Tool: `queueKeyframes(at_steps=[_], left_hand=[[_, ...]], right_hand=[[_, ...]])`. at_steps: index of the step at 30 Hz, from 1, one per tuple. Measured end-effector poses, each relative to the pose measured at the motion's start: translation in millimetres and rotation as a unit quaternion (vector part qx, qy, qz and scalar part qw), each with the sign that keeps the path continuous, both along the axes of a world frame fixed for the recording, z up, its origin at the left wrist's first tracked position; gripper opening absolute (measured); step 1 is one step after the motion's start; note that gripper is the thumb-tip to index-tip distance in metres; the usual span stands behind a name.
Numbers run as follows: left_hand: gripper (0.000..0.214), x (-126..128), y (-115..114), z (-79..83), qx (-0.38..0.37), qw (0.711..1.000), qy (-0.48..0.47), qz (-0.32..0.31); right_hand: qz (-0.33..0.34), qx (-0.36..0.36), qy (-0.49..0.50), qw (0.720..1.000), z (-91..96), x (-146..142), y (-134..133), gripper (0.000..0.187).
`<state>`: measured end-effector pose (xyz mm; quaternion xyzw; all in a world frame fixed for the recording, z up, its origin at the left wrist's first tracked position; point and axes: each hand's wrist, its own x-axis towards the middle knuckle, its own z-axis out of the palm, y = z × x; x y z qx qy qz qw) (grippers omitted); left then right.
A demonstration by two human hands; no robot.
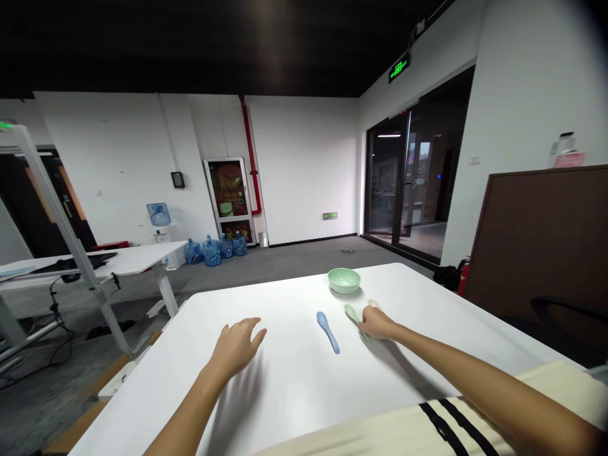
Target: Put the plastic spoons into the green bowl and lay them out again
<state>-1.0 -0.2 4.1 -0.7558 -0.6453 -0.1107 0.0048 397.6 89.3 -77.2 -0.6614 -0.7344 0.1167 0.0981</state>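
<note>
We had little to show as done at this moment. The green bowl [344,280] stood upright on the white desk [294,386]. What we could see of its inside held nothing, though the view was too low to be sure.

Just in front of the bowl and slightly to its right, our right hand [379,324] rested on the desk with its grip pinched on the handle of the green spoon [352,312]. The spoon's scoop stuck out from the fingers toward the bowl, near it but apart from it. We could not tell whether the spoon was lifted or lying on the desk. A pale rounded thing [373,304] peeped out between that hand and the bowl, too hidden to name.

The blue spoon [328,332] lay flat in front of the bowl and to its left, touched by neither hand. Well to the left of the bowl and nearer to us, our left hand [236,347] was palm down over the desk, its grip spread and holding nothing.

We judged the handling to be at its start: one spoon taken in the fingers, the other lying loose, and nothing in the bowl as far as we saw.
</note>
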Motion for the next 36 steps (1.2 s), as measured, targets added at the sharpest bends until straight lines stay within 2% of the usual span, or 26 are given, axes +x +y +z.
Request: queueKeyframes(at_steps=[12, 17, 22, 27, 32, 36], left_hand=[[0.053, 0.0, -1.1, 1.3, 0.003, 1.0, 0.006, 0.0], [0.052, 0.4, -1.2, 2.1, -0.002, 1.0, 0.0, 0.001], [0.052, 0.0, -1.5, 2.6, -0.001, 1.0, -0.003, 0.0], [0.053, -0.8, -3.1, 2.4, 0.001, 1.0, 0.001, 0.0], [0.051, -1.4, -3.7, 1.0, 0.006, 1.0, -0.001, -0.002], [0.051, -2.2, -3.1, -0.1, 0.008, 1.0, 0.001, -0.002]], right_hand=[[-0.03, -0.034, 0.012, 0.999, -2.3, -0.7, 0.4, 0.027], [-0.035, -0.029, 0.01, 0.999, -2.5, 0.0, 0.0, 0.027], [-0.044, -0.01, -0.001, 0.999, 1.2, 1.4, 0.9, 0.034], [-0.065, 0.012, 0.019, 0.998, 25.5, 5.6, 1.8, 0.046], [-0.076, 0.077, 0.044, 0.993, 60.7, 14.4, 0.8, 0.051], [-0.091, 0.123, 0.042, 0.987, 77.0, 19.9, -4.8, 0.061]])
